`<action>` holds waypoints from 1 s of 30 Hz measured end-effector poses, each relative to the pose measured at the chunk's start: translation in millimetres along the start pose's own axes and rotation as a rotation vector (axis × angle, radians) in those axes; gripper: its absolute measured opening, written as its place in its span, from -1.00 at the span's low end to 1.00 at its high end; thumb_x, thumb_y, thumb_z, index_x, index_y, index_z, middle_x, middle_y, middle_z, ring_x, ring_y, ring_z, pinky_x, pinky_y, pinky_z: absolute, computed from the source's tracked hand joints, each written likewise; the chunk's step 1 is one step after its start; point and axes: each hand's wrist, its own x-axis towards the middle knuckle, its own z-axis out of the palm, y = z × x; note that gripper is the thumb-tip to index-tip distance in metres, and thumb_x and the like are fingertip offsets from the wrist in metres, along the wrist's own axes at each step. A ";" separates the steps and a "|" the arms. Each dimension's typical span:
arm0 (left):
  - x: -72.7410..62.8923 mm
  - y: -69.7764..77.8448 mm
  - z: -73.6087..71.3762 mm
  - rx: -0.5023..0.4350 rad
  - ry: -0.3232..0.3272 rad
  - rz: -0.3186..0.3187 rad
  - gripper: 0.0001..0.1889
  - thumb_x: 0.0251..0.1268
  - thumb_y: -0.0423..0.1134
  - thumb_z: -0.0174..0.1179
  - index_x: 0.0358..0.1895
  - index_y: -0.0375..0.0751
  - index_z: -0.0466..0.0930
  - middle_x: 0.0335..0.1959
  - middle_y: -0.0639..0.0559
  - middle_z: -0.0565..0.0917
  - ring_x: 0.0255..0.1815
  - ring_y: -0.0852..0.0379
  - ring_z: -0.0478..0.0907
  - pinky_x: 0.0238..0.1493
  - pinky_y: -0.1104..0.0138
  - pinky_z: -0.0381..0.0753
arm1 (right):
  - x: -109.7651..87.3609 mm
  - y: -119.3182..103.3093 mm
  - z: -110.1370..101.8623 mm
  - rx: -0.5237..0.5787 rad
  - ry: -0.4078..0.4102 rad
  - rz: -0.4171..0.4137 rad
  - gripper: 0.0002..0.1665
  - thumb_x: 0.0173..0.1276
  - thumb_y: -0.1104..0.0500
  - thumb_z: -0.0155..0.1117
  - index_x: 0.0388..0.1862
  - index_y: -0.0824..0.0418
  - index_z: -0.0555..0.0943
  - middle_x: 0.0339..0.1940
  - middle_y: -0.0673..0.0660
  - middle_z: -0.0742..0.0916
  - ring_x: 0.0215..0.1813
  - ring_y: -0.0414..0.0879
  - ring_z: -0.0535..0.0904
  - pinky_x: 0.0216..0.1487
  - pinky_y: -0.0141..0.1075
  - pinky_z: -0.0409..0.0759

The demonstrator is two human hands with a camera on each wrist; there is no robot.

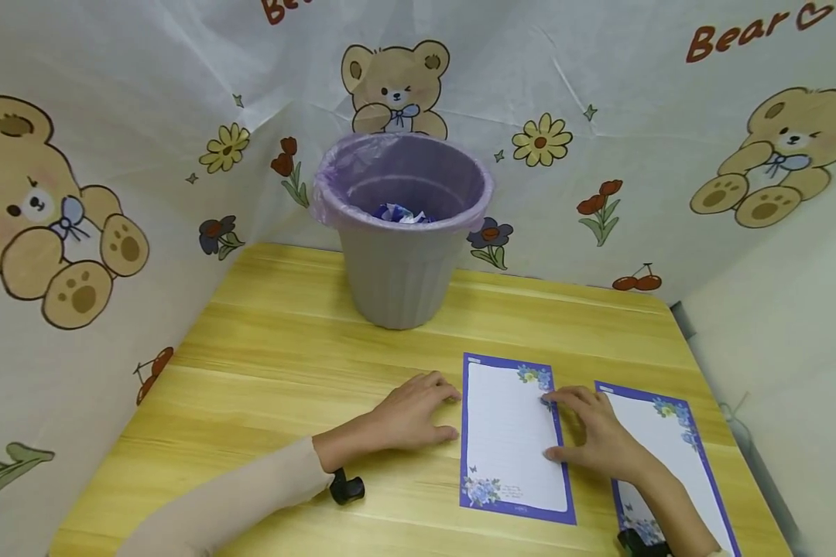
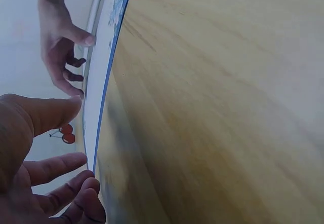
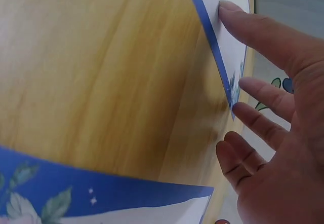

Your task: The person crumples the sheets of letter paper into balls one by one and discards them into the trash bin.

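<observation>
A sheet of letter paper [image 1: 508,433] with a blue-purple border and printed flowers lies flat on the wooden table, between my two hands. My left hand [image 1: 414,414] is beside its left edge, fingers spread and relaxed, holding nothing. Over the right edge reaches my right hand [image 1: 595,433], its thumb and fingertips at the sheet's right border, fingers loosely bent. Under the right forearm lies a second matching sheet [image 1: 658,433], partly covered by that arm. In the right wrist view, the right thumb [image 3: 243,21] overlaps the first sheet's white area.
At the back of the table [image 1: 279,333] stands a grey bin [image 1: 400,271] lined with a purple bag [image 1: 334,186]; crumpled blue and white scraps [image 1: 400,214] lie inside. A bear-printed cloth [image 1: 279,70] hangs behind and to the left. The table's right edge runs just past the second sheet.
</observation>
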 end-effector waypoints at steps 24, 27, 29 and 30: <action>14.4 -2.3 0.0 0.263 -0.054 0.071 0.23 -0.24 0.50 0.65 0.56 0.01 0.38 0.47 0.08 0.44 0.11 0.13 0.30 0.12 0.32 0.42 | 1.1 -22.1 13.0 -0.068 -0.009 -0.061 0.26 -0.14 -0.47 0.76 0.48 0.06 0.51 0.47 0.22 0.58 0.37 0.36 0.41 0.27 0.39 0.48; 15.9 -1.7 0.0 0.268 -0.053 0.076 0.22 -0.26 0.51 0.65 0.54 0.01 0.41 0.44 0.10 0.47 0.07 0.14 0.29 0.06 0.34 0.39 | 1.2 -22.9 14.1 -0.053 -0.009 -0.069 0.19 -0.14 -0.44 0.77 0.41 0.05 0.54 0.41 0.14 0.62 0.33 0.25 0.43 0.27 0.27 0.46; 16.9 -1.7 0.4 0.273 -0.051 0.076 0.21 -0.27 0.51 0.65 0.52 0.02 0.42 0.43 0.11 0.48 0.06 0.15 0.29 0.05 0.35 0.39 | 0.9 -24.1 14.9 -0.039 -0.015 -0.081 0.10 -0.10 -0.42 0.77 0.37 0.02 0.58 0.36 0.06 0.66 0.28 0.15 0.44 0.25 0.19 0.45; 17.6 -1.6 0.5 0.270 -0.049 0.074 0.19 -0.27 0.50 0.66 0.51 0.02 0.43 0.43 0.11 0.49 0.05 0.15 0.30 0.06 0.34 0.40 | 0.7 -24.5 15.1 -0.032 -0.018 -0.088 0.05 -0.08 -0.40 0.76 0.35 0.00 0.59 0.34 0.02 0.67 0.26 0.10 0.44 0.24 0.16 0.44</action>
